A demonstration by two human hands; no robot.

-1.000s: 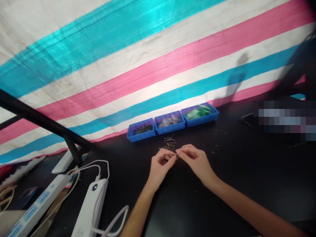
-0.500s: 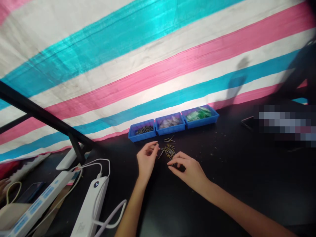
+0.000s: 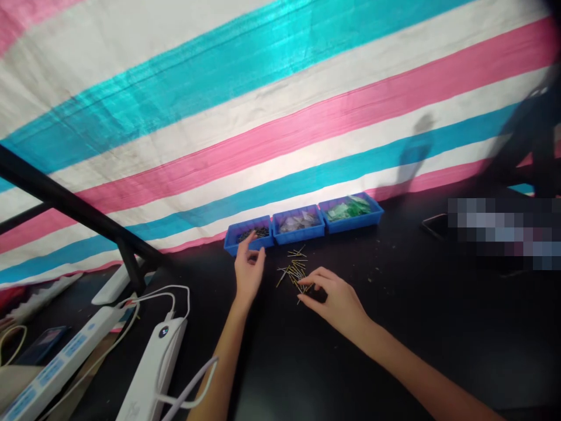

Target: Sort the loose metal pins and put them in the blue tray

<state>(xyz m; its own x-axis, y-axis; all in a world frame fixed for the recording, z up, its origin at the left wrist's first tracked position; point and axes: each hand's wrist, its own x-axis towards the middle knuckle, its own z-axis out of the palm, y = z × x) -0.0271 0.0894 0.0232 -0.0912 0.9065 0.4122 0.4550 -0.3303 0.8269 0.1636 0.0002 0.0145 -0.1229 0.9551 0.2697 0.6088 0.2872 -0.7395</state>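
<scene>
We record the left hand (image 3: 249, 276), fingers spread and released, at the near side of a blue rectangular plastic bin (image 3: 230, 246) of dark slender rods (image 3: 263, 232). Rightward of these fingers, matching bins (image 3: 300, 236) hold clear and green plastic packets (image 3: 350, 207). Right hand (image 3: 336, 299): fingers slightly parted; grip on a rod, we cannot tell. Loose gold-and-silver metal rods (image 3: 296, 272) lie just beyond and left of them on the black tabletop (image 3: 280, 362).

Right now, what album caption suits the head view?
Left hand by a blue bin, right hand at a loose pile of thin rods.
</scene>
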